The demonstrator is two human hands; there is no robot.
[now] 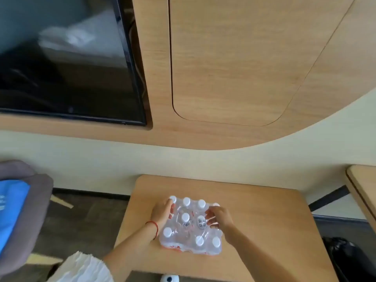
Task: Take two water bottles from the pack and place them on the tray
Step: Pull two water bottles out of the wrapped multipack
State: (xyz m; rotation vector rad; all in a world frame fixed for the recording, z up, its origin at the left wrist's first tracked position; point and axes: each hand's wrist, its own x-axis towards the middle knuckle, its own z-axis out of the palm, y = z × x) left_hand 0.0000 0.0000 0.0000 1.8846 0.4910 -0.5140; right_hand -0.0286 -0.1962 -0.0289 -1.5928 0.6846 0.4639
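On the wooden counter [264,220] sits the shrink-wrapped pack [190,226] of white-capped bottles, near its centre. Left hand [161,213] rests on the pack's left side, fingers [172,208] curled against the wrap. Right hand [220,217] is on the right side, fingers pinching the film over a bottle [201,221]

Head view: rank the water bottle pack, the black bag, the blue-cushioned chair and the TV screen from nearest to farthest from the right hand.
From the right hand:
1. Water bottle pack, under the hand, touching it.
2. Black bag, on the floor at lower right.
3. Blue-cushioned chair, far left.
4. TV screen, on the wall, upper left.
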